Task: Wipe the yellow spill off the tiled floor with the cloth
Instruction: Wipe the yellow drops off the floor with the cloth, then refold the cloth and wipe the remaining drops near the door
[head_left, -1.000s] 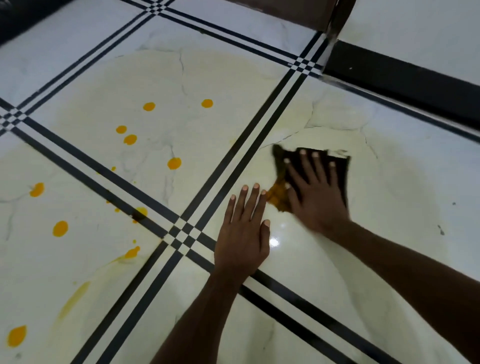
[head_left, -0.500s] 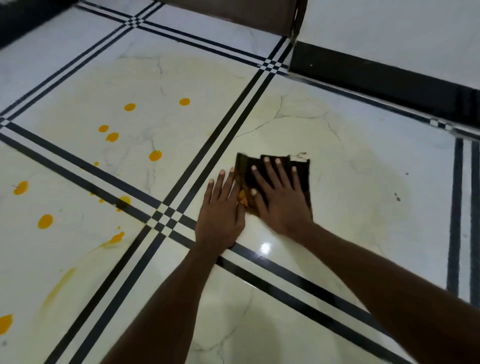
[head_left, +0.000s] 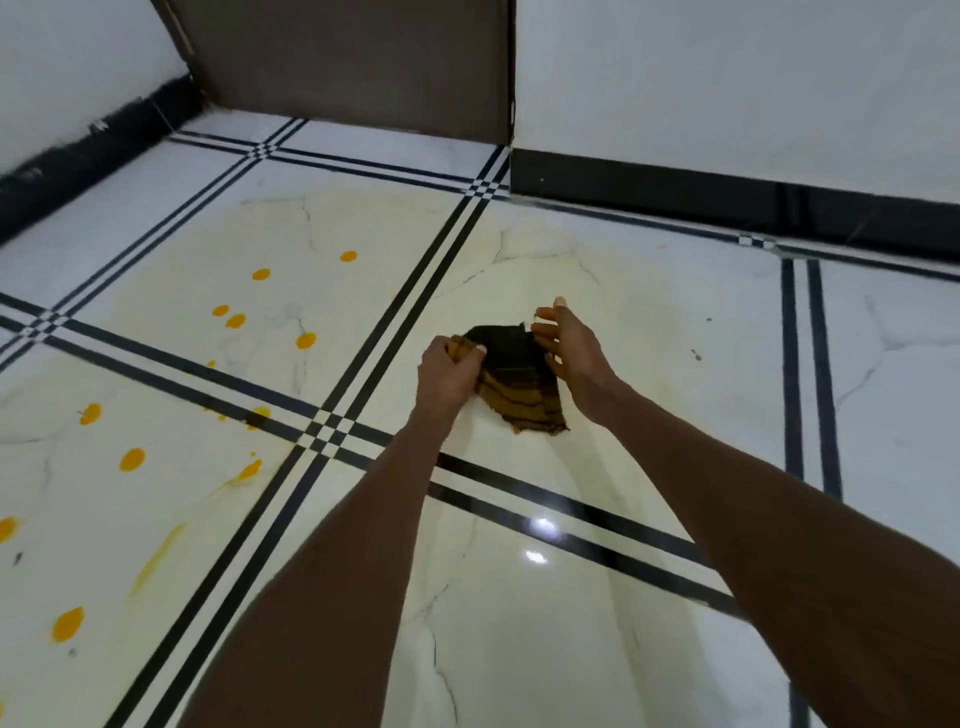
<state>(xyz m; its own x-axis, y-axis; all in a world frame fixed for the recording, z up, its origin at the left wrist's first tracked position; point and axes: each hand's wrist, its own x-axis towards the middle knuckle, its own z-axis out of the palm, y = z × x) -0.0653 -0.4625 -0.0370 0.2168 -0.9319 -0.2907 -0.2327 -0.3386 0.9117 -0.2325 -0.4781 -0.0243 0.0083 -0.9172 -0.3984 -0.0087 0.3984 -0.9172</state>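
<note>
Pinching small dark cloth w/ yellow-stained stripes (head_left: 511, 382) at its left edge, left hand (head_left: 448, 373); right hand (head_left: 566, 349) spread beside it. Hanging limp above glossy white tiled floor (head_left: 649, 415); prob. light, soft, damp. Orange-yellow spill drops (head_left: 132, 459) lying well left.

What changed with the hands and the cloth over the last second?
The right hand, which pressed the cloth flat on the floor, has lifted off with its fingers spread. The left hand, flat on the tile before, now pinches the cloth's left edge and raises it, showing its yellow-stained side. The yellow drops on the left tiles are unchanged.
</note>
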